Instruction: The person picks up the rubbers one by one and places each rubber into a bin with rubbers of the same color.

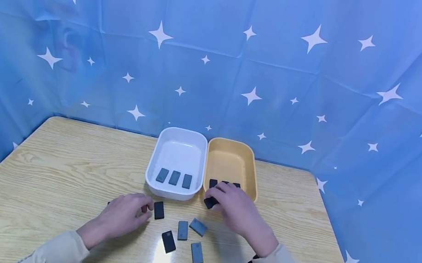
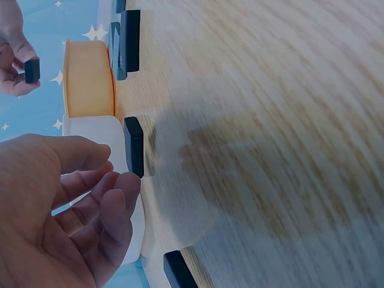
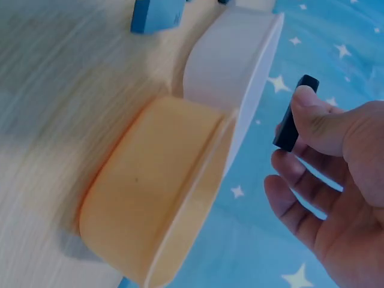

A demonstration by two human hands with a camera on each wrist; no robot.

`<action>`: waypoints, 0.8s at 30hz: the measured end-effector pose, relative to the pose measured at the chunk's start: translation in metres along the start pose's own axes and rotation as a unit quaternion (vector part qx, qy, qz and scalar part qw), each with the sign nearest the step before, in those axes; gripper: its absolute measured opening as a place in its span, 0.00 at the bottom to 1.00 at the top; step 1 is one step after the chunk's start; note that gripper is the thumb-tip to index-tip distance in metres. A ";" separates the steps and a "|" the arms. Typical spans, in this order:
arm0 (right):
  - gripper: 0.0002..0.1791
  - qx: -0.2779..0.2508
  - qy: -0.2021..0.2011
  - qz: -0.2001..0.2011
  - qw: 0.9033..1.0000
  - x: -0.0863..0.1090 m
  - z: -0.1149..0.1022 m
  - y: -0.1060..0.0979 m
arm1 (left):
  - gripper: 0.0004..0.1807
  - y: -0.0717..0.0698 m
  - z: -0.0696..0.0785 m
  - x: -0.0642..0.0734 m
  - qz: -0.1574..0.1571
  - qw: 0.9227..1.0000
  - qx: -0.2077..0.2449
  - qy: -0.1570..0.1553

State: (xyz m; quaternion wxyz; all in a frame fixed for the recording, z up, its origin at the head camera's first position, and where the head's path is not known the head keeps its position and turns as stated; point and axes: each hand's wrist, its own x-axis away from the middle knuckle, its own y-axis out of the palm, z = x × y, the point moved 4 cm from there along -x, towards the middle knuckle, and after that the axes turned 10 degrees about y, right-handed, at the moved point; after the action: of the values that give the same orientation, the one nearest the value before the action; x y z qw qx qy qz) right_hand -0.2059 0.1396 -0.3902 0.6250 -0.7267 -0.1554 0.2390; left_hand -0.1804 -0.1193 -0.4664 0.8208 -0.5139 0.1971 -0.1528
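My right hand (image 1: 237, 212) pinches a small black rectangular block (image 3: 294, 117) between thumb and fingers, held above the near rim of the orange bin (image 1: 252, 175). Inside that bin several black blocks lie in a row, partly hidden by the hand. Fingers loosely bent and holding nothing, my left hand (image 1: 119, 216) hovers low over the table. Just right of its fingertips lies a black block (image 1: 158, 210). Another black block (image 2: 179, 269) shows below the hand in the left wrist view; from the head it is mostly hidden behind the hand.
A white bin (image 1: 173, 194) stands against the orange one, with three blue-grey blocks (image 1: 174, 178) in a row inside. Between my forearms on the wooden table (image 1: 63, 162) lie another black block (image 1: 168, 241) and several blue-grey blocks (image 1: 196, 253). A starry blue curtain (image 1: 212, 71) hangs behind.
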 end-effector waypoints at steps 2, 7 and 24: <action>0.17 0.002 0.010 0.002 1.000 -0.003 0.004 -0.002 | 0.04 0.000 0.000 0.000 0.000 1.000 0.000 0.000; 0.15 0.004 0.034 -0.003 0.999 -0.012 0.015 -0.005 | 0.04 0.000 0.000 0.000 0.002 1.000 -0.001 0.001; 0.14 0.005 0.114 -0.032 0.993 -0.043 0.050 0.006 | 0.04 0.001 0.000 0.000 0.005 1.000 -0.008 0.004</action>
State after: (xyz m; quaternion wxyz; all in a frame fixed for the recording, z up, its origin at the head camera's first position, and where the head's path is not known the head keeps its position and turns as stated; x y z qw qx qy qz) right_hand -0.2694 0.1577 -0.3945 0.6493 -0.7411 -0.1051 0.1348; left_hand -0.1798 -0.1186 -0.4675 0.8164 -0.5194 0.2037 -0.1491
